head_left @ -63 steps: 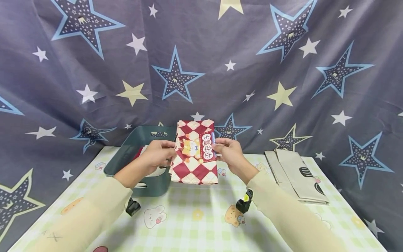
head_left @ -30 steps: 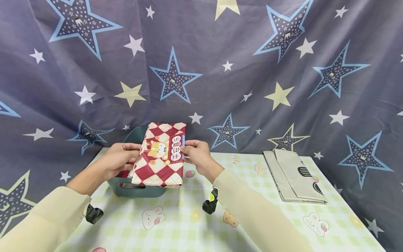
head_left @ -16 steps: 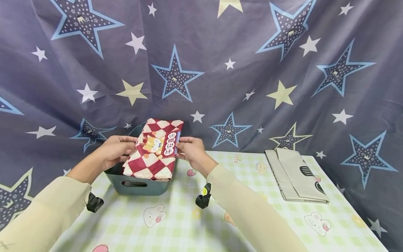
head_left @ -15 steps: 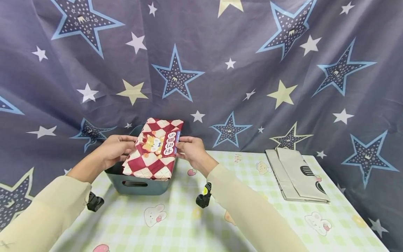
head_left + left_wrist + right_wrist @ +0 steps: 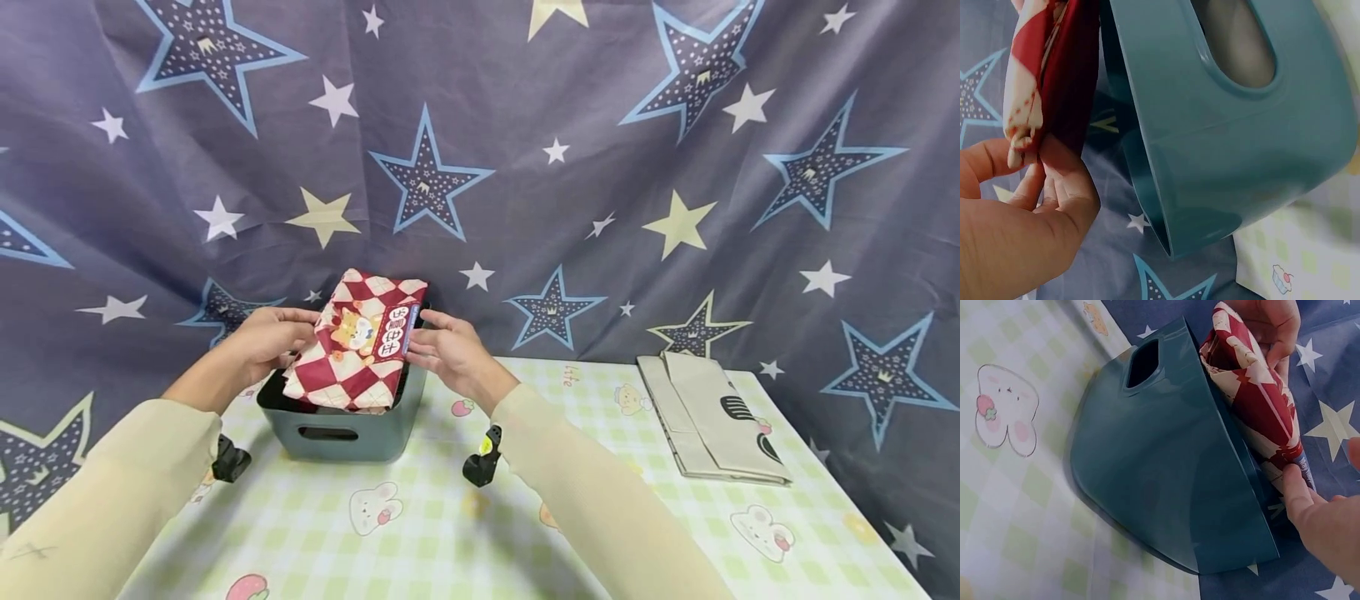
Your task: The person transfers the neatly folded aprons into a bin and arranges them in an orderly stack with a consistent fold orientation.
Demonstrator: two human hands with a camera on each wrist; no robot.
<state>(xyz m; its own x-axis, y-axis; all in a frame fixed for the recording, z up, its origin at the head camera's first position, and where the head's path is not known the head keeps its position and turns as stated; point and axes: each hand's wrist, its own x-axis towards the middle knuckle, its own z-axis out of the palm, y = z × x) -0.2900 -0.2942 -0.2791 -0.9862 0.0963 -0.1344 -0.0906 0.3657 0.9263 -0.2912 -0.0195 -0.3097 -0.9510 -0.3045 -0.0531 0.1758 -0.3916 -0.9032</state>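
Observation:
A folded red-and-cream checked cloth [image 5: 341, 354], printed with a cartoon animal and lettering, lies tilted over the opening of a teal plastic bin [image 5: 330, 437]. My left hand [image 5: 273, 337] pinches its left edge between thumb and fingers, which the left wrist view shows at the cloth [image 5: 1063, 81] from the side. At the opposite edge, my right hand [image 5: 453, 350] has its fingers extended, a fingertip touching the cloth [image 5: 1260, 394] and the thumb held apart in the right wrist view. The cloth hides most of the bin's inside.
A folded beige cloth [image 5: 712, 417] with black print lies at the table's right side. The green-and-white checked tablecloth [image 5: 420, 542] has cartoon prints. A dark star-patterned curtain [image 5: 510, 225] hangs right behind the bin.
Both hands carried the checked cloth left from beside the bin to over it, then lowered it. The right hand's thumb and fingers have since loosened from its edge.

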